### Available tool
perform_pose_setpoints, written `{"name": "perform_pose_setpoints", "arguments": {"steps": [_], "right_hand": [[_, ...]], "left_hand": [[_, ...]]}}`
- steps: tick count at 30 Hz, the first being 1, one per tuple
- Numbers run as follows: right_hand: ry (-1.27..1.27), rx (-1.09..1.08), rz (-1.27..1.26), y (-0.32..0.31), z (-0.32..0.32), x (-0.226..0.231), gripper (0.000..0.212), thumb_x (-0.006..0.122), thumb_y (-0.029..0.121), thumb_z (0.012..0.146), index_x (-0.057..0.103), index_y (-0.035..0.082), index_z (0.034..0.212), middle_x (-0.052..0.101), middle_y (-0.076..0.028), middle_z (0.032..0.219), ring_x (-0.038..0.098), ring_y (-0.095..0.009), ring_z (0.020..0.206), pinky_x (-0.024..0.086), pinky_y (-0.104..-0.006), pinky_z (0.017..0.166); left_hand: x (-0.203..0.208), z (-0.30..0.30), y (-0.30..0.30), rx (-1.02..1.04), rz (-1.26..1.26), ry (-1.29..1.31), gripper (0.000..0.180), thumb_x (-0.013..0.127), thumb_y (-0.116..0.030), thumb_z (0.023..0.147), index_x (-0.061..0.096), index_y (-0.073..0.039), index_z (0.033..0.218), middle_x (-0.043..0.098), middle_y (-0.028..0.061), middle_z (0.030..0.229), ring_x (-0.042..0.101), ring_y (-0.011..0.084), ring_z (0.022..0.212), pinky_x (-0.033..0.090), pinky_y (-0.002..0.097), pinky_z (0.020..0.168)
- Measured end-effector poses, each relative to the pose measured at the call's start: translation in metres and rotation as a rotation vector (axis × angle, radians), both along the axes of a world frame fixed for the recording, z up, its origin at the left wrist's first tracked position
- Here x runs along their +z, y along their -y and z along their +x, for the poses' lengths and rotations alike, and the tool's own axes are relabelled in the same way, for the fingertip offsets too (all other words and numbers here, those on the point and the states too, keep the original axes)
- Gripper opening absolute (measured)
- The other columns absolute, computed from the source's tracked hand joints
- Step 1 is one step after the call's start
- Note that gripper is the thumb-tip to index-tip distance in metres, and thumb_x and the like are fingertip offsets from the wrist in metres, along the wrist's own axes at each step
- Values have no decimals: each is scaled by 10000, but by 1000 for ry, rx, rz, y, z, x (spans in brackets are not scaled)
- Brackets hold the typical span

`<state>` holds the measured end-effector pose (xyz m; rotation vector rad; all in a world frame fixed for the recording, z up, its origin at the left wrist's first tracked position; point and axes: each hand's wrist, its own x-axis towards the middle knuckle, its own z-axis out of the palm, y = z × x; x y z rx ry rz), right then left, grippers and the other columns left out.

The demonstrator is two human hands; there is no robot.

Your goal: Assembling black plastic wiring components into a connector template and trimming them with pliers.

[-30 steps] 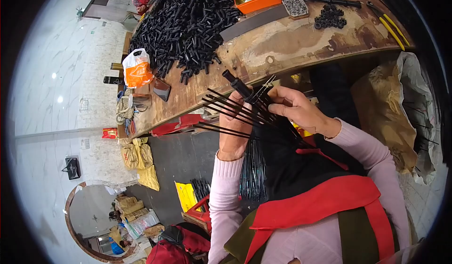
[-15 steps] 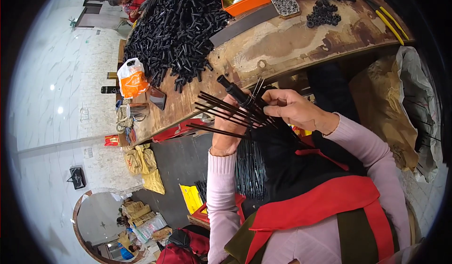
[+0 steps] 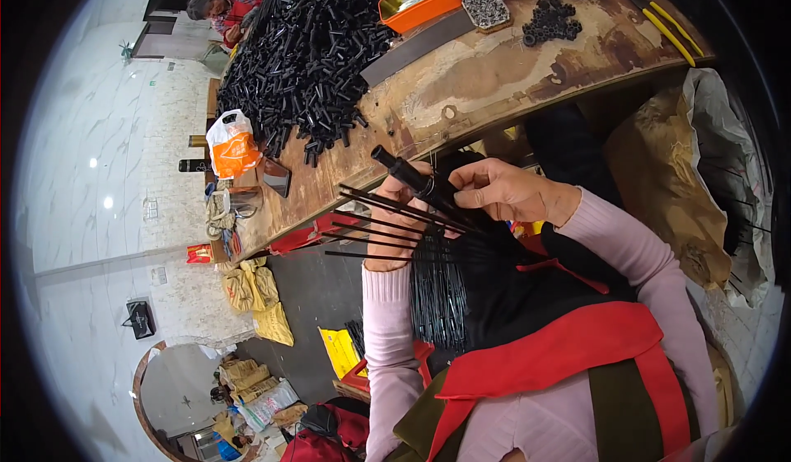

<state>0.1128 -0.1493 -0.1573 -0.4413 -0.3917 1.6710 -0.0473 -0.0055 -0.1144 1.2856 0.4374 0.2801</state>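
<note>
A black tube [image 3: 402,171], with several thin dark rods [image 3: 371,225] fanning out beside it, looks like an umbrella frame. My left hand [image 3: 394,188] is closed around the frame, partly covered by the tube and rods. Thumb and fingers of my right hand [image 3: 511,192] are pinched together just right of the tube. Whatever is between them is too small or hidden to make out. The rods' lower ends merge with the dark apron [image 3: 503,289] in front of me.
The wooden workbench [image 3: 486,75] carries a large pile of black tubular parts [image 3: 305,58], an orange box [image 3: 420,2], a tray of small metal pieces [image 3: 486,9], black rings [image 3: 550,23] and yellow-handled pliers [image 3: 669,29]. Bundled rods [image 3: 438,297] stand below. Another person [image 3: 239,9] sits far left.
The free rod ends have spread apart and dropped slightly at the left. The tube has shifted a little left and down. My right hand remains beside it, fingers slightly repositioned.
</note>
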Motion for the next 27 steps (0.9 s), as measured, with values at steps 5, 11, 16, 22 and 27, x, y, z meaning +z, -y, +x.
{"name": "perform_pose_setpoints", "arguments": {"steps": [5, 11, 16, 22, 27], "right_hand": [[49, -233, -34, -3, -18, -16, 164, 689, 50, 897, 636, 23, 1049, 651, -5, 918, 604, -52, 834, 467, -169, 703], [107, -676, -12, -10, -27, -10, 195, 717, 7, 861, 658, -22, 1045, 675, -58, 984, 623, -101, 897, 489, -216, 821], [144, -759, 27, -8, -57, -5, 168, 709, 36, 883, 651, -10, 1034, 660, -21, 960, 604, -64, 873, 484, -202, 812], [154, -738, 20, -9, -61, -9, 171, 702, 20, 886, 633, 7, 1042, 647, -18, 982, 599, -62, 908, 476, -202, 821], [60, -686, 72, -9, -49, -13, 183, 698, -10, 877, 635, 22, 1045, 643, -19, 972, 608, -89, 932, 475, -217, 855]], "left_hand": [[-10, 23, 29, 289, -203, 127, 572, 606, -152, 970, 346, -90, 1475, 608, 17, 1048, 610, 104, 824, 528, 218, 674], [-3, 30, 48, 393, -257, 234, 250, 628, -159, 964, 567, -34, 1171, 630, 14, 1008, 592, 109, 857, 495, 258, 762], [17, 24, 63, 489, 356, 98, 249, 748, -10, 842, 606, -22, 1046, 642, 1, 944, 574, 68, 839, 464, 218, 764], [5, 14, 55, 513, 328, 85, 158, 752, -53, 855, 643, -13, 961, 654, -19, 893, 564, 55, 800, 464, 212, 740], [-2, 16, 56, 501, 410, 104, 154, 731, -63, 877, 650, 15, 982, 670, 0, 914, 574, 62, 825, 470, 219, 759]]}}
